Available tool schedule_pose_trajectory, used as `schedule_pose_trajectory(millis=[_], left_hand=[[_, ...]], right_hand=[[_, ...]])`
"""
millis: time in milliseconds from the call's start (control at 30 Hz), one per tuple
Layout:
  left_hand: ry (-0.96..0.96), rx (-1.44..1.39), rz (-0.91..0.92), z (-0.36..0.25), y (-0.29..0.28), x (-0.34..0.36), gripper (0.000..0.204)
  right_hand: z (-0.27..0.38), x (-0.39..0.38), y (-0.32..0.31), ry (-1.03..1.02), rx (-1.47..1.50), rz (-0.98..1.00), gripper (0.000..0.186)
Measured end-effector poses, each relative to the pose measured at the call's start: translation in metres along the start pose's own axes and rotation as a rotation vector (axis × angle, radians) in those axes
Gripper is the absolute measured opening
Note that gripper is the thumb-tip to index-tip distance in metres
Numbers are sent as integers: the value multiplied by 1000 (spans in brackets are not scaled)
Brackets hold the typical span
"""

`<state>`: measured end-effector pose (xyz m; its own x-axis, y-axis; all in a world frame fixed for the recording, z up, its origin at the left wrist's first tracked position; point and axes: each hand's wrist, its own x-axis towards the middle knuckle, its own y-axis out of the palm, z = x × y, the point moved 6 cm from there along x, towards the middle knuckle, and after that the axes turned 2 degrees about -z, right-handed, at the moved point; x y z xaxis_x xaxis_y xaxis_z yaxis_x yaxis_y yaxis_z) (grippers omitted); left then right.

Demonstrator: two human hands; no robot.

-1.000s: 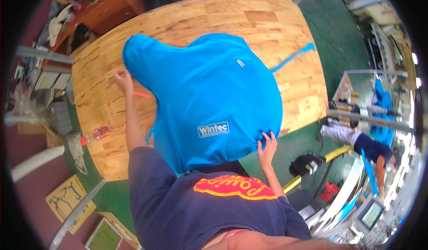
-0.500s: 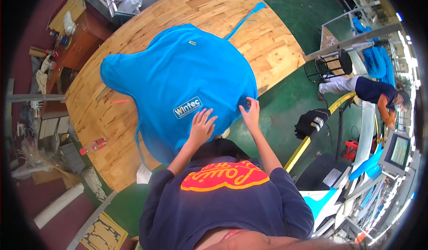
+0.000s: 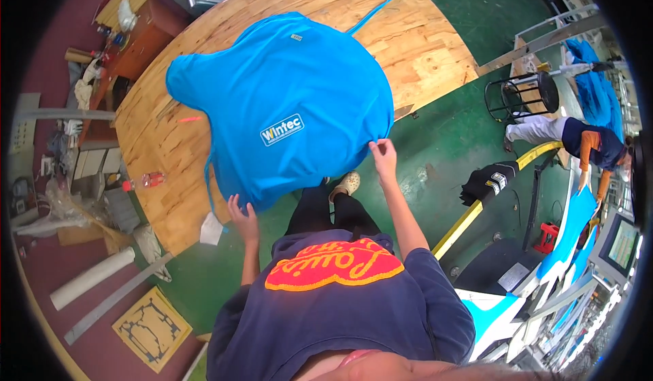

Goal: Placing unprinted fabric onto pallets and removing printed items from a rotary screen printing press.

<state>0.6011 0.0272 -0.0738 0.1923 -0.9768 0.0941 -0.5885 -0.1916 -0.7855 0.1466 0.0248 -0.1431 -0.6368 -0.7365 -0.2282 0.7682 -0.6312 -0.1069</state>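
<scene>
A blue fabric cover (image 3: pixel 292 95) with a rounded body, a narrow lobe at the left and a printed patch lies on the wooden table (image 3: pixel 428 55), hanging over its near edge. My right hand (image 3: pixel 383 153) pinches the cover's right-hand edge between thumb and finger. My left hand (image 3: pixel 243 218) is at the lower left edge of the cover, fingers spread. A long blue strap (image 3: pixel 374 10) runs off the far side. A small red strip (image 3: pixel 190 119) and a plastic bottle (image 3: pixel 143 181) rest on the tabletop to the left.
A co-worker (image 3: pixel 578 142) bends over blue panels (image 3: pixel 570 235) at the right, near a black stool (image 3: pixel 541 95) and a yellow rail (image 3: pixel 462 226) with black fabric on it. Cluttered furniture (image 3: pixel 132 41) stands at the left. My legs show below the table edge.
My left hand went from the far left onto the patch area, then down to the lower left edge. My right hand rose along the right edge. The co-worker's arms reached onto blue panels.
</scene>
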Motion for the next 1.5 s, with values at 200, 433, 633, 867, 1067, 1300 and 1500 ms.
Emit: schedule_pose_trajectory(millis=[200, 433, 633, 867, 1067, 1300, 1500], left_hand=[[-221, -30, -69, 61, -2, 2, 37], [-312, -311, -107, 83, -2, 7, 20], [-184, -62, -120, 36, -15, 9, 20], [-204, -197, -107, 68, -8, 4, 17], [-627, -730, 10, 119, 13, -13, 13], [-541, -681, 142, 93, 1, -7, 33], [-165, -257, 125, 62, -10, 6, 36]], right_hand=[[19, -6, -22, -116, 139, -89, 13], [-22, -12, -4, 356, 152, 53, 21], [-50, -22, 3, 452, 112, 221, 32], [-35, -31, 1, 488, 156, 211, 30], [-41, -14, -24, 273, -29, 190, 25], [-43, -4, -5, 431, -104, 300, 29], [-64, 0, -24, 391, -124, 252, 17]])
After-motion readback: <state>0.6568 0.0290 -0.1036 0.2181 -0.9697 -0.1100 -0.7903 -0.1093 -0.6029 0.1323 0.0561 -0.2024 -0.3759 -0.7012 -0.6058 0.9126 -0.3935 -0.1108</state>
